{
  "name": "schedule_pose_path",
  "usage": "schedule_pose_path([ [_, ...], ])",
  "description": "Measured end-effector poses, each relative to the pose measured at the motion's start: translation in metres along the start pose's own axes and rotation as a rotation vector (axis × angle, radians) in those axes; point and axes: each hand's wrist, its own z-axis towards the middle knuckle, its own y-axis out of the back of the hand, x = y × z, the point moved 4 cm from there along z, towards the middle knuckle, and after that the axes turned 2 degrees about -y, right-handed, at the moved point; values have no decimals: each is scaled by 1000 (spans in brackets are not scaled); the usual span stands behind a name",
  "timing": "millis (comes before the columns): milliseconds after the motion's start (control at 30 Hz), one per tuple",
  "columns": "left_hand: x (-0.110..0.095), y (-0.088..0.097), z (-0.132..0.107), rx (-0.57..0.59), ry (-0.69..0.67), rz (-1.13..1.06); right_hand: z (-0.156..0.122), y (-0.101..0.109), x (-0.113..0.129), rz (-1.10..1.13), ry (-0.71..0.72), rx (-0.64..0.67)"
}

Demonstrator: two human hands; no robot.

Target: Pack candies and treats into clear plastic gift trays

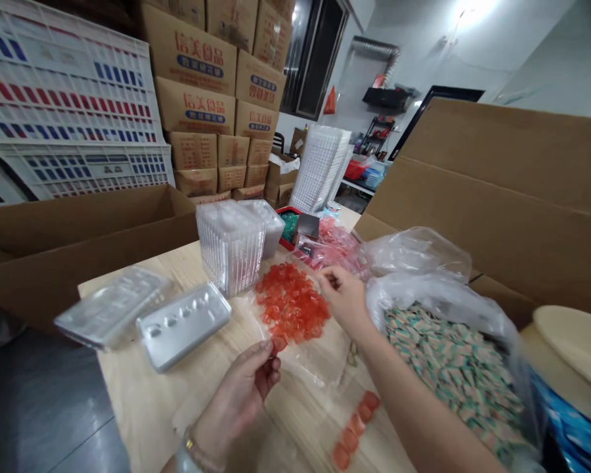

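My left hand [246, 387] is closed, with a small red-orange translucent disc [278, 343] pinched between thumb and fingers. At the far side of a heap of red-orange translucent pieces [291, 303], my right hand [343, 299] has its fingertips pressed together; what they hold, if anything, I cannot make out. The heap lies on a clear plastic sheet [315, 364] on the wooden table [162, 420]. Nearer to me, several similar discs form a row [353, 428] below my right forearm.
Left on the table are a silver tray with oval hollows [184, 325], blurred clear trays [111, 305] and a stack of clear trays [231, 246]. On the right, a plastic-lined container holds green-and-pink pieces [448, 368]. Cardboard boxes [194, 105] and crates [73, 92] stand behind.
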Motion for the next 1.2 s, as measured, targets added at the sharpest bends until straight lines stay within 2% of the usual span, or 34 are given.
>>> schedule_pose_path([
  [100,-3,2,5,-9,-52,77,58,0,-17,-147,-16,-94],
  [167,-4,3,9,-12,-74,133,106,-4,-30,-271,-94,-91],
  [233,-7,2,13,-8,-95,176,147,-9,-37,-300,-133,-73],
  [300,-13,2,17,-21,-124,201,166,-17,-37,-284,-125,-40],
  [333,-16,3,19,-34,-140,212,165,-22,-35,-273,-108,-14],
  [367,-20,3,20,-49,-156,222,156,-28,-32,-262,-87,20],
  [433,-26,3,21,-87,-186,247,115,-39,-23,-224,-36,137],
  [500,-26,1,21,-120,-202,286,52,-47,-14,-135,18,336],
  [533,-22,-1,20,-118,-200,314,15,-50,-8,2,80,522],
  [567,-16,-5,19,-100,-186,349,-20,-49,-4,105,100,636],
  [600,-8,-9,17,-66,-160,387,-51,-43,-3,175,68,680],
  [633,2,-14,15,-24,-124,425,-77,-35,-4,226,13,675],
  [733,34,-28,4,87,11,506,-129,-1,-9,220,-142,494],
  [800,47,-34,-6,127,86,545,-150,18,-5,154,-142,416],
  [867,49,-34,-18,114,84,615,-170,30,4,108,-124,387],
  [933,40,-24,-35,38,-58,776,-190,31,11,99,-148,377],
  [1000,33,-9,-57,-2,-280,1064,-210,23,15,70,-178,401],
  [1033,33,-2,-69,27,-391,1241,-218,15,15,36,-185,425],
  [1100,45,14,-92,209,-568,1567,-228,-2,14,-73,-182,468],
  [1133,54,22,-101,293,-642,1687,-231,-10,13,-148,-178,489],
  [1200,69,36,-112,371,-766,1846,-232,-25,13,-305,-163,532],
])
